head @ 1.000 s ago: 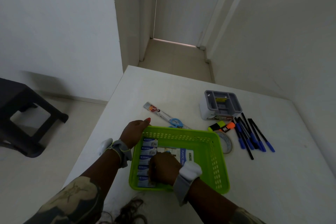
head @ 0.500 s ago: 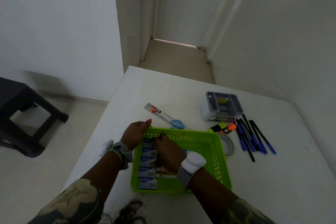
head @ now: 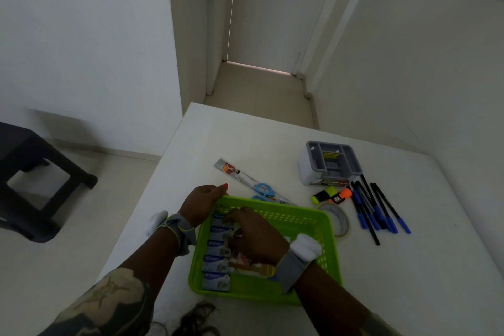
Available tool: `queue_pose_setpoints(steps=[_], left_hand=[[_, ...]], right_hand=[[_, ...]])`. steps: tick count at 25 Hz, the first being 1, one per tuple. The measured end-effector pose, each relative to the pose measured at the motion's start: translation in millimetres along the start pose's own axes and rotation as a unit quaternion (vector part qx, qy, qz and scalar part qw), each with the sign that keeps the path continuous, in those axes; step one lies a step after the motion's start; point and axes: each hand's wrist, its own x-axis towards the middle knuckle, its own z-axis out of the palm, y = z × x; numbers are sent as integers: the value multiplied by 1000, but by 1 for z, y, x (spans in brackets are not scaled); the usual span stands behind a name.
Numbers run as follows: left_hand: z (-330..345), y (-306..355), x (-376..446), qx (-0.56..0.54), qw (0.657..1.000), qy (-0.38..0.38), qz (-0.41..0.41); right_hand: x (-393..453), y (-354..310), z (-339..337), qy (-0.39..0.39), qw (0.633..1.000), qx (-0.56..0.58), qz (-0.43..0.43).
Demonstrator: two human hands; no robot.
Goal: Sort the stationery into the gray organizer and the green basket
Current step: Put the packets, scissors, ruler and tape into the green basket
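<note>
Reaching into the green basket (head: 324,229), the right hand (head: 256,237) lies palm down over a column of small blue-and-white boxes (head: 218,262) stacked along the basket's left side. Its fingers (head: 231,217) are bent down onto the upper boxes, but whether they pinch one or only press on it I cannot tell. The left hand (head: 203,203) grips the basket's far left corner, fingers curled over the rim. A flat pack (head: 253,269) lies on the basket floor, partly under the right wrist.

The basket sits at the near edge of the white worktop (head: 409,281). Just behind it lie a ruler (head: 231,170) and blue scissors (head: 263,189), the scissors on top of the ruler. The gray organizer (head: 330,162) stands farther back to the right, well apart from the basket. In front of it lie two highlighters (head: 331,195), with a tape roll (head: 339,219) just beside the basket's right wall and a bunch of pens (head: 376,209) to the right.
</note>
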Motion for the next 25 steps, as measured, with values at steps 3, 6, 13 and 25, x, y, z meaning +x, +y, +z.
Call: queue_pose_setpoints(steps=[3, 6, 13, 25], left_hand=[[-1, -1, 0, -23, 1000, -6, 0], [-2, -2, 1, -30, 1000, -5, -6], [-2, 1, -2, 3, 1000, 0, -9], [-3, 2, -1, -3, 1000, -8, -15]], right_hand=[[7, 5, -40, 187, 982, 19, -15], [30, 42, -70, 202, 976, -71, 37], [81, 88, -72, -125, 949, -287, 31], [66, 66, -84, 143, 984, -107, 2]])
